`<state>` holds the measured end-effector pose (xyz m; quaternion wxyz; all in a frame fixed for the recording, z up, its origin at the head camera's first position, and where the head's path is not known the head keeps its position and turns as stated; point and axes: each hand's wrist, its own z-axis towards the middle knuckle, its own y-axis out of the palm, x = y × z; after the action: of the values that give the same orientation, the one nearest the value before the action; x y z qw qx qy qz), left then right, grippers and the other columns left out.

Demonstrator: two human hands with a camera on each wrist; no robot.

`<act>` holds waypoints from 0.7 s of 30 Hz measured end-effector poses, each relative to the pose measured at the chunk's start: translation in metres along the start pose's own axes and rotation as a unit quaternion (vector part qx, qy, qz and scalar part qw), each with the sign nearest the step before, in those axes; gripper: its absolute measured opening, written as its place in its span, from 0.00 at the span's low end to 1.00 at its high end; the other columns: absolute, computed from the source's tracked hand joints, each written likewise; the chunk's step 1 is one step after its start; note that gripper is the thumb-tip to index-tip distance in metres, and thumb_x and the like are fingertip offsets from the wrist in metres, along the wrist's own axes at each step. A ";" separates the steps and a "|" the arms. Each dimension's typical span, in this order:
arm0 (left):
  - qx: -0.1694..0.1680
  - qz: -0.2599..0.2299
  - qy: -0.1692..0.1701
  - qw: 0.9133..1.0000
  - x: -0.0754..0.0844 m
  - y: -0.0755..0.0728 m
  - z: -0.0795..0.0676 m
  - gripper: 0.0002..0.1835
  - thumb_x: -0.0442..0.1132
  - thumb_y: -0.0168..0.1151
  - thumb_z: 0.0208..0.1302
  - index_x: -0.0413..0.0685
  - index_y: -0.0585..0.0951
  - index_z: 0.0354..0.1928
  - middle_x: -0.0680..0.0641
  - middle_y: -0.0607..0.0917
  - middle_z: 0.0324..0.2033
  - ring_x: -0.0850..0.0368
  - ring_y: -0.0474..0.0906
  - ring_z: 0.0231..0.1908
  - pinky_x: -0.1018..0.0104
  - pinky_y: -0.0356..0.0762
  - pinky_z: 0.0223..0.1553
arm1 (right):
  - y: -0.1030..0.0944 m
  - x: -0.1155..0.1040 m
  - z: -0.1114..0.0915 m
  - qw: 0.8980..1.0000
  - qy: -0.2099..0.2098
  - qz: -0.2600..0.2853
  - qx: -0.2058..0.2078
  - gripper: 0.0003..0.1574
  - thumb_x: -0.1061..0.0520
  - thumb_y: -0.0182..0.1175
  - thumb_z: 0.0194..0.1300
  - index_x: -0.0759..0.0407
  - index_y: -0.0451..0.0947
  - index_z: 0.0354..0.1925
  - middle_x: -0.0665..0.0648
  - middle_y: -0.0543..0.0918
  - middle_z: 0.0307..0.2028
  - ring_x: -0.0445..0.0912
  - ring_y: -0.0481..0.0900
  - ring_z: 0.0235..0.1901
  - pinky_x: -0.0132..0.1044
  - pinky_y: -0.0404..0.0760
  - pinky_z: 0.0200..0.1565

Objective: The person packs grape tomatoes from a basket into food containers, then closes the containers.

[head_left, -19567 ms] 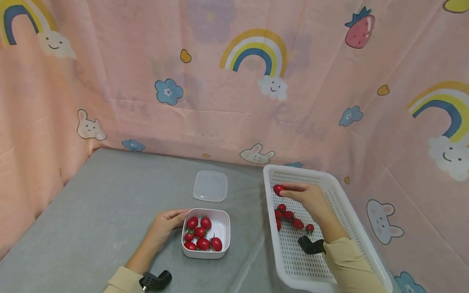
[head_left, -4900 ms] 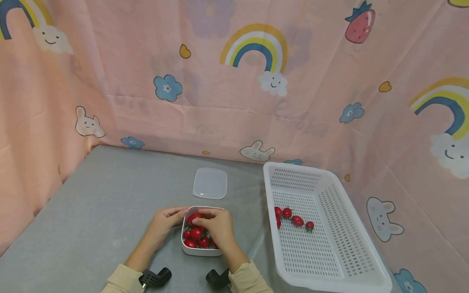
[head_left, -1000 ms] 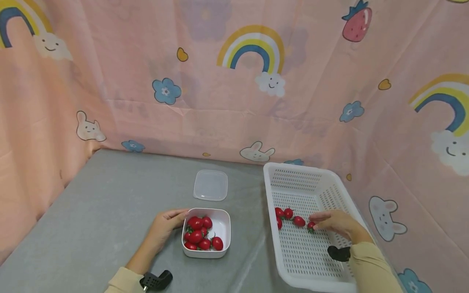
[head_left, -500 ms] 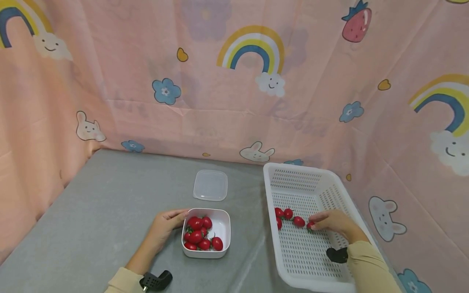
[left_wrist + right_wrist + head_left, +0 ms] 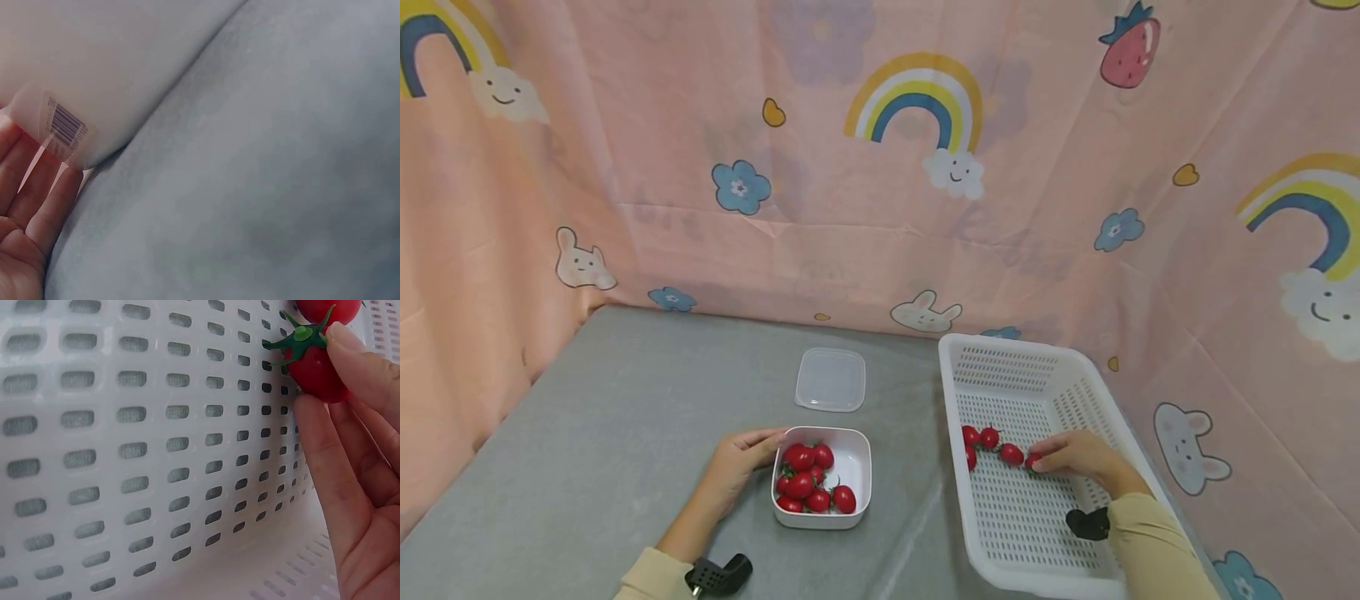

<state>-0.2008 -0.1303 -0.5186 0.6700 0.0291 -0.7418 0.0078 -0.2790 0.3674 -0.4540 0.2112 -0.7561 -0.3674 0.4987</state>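
A white square box (image 5: pixel 857 467) holding several red cherry tomatoes (image 5: pixel 800 485) stands on the grey-covered table. My left hand (image 5: pixel 735 468) rests its straight fingers against the box's left side and back corner; in the left wrist view its fingers (image 5: pixel 55 203) touch the outer wall near a barcode label (image 5: pixel 67 127). Inside the white perforated basket (image 5: pixel 1037 550), my right hand (image 5: pixel 1086 457) pinches a cherry tomato (image 5: pixel 315 370) between thumb and fingers, its green stem end showing. Left of that hand lie several more cherry tomatoes (image 5: pixel 1011 454).
Behind the box lies a clear lid (image 5: pixel 831 380), flat on the grey cloth (image 5: pixel 647 417). The basket's raised rim (image 5: pixel 953 417) stands between the box and the tomatoes in it. A pink patterned curtain (image 5: pixel 820 250) hangs along the back and sides.
Over the last second my right thumb and fingers have come together on a tomato and shifted slightly left. Since the oldest frame, tomatoes have moved from basket to box. My left hand stays put.
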 end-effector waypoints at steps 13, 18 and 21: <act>0.000 0.007 0.001 1.000 0.001 -0.001 0.000 0.18 0.38 0.63 0.67 0.29 0.82 0.52 0.42 0.89 0.46 0.70 0.84 0.39 0.74 0.80 0.45 | -0.002 0.000 0.000 1.000 -0.008 0.015 0.016 0.31 0.48 0.73 0.57 0.64 0.82 0.54 0.65 0.85 0.50 0.53 0.80 0.48 0.59 0.77 0.55; 0.000 0.008 0.001 1.000 0.001 -0.001 0.000 0.18 0.38 0.64 0.67 0.29 0.83 0.52 0.41 0.88 0.47 0.69 0.84 0.40 0.73 0.80 0.45 | -0.006 -0.004 -0.002 1.000 -0.017 0.011 0.016 0.36 0.44 0.71 0.59 0.64 0.79 0.58 0.66 0.84 0.54 0.57 0.80 0.52 0.61 0.76 0.56; -0.001 0.005 0.001 1.000 0.001 0.000 0.000 0.18 0.38 0.64 0.67 0.29 0.82 0.52 0.42 0.89 0.47 0.70 0.84 0.40 0.73 0.80 0.45 | -0.007 -0.009 -0.003 1.000 -0.019 0.007 0.013 0.39 0.41 0.69 0.60 0.63 0.77 0.61 0.68 0.81 0.57 0.63 0.77 0.57 0.66 0.72 0.58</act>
<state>-0.2010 -0.1308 -0.5179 0.6708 0.0245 -0.7412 0.0104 -0.2813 0.3657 -0.4427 0.2105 -0.7461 -0.3590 0.5197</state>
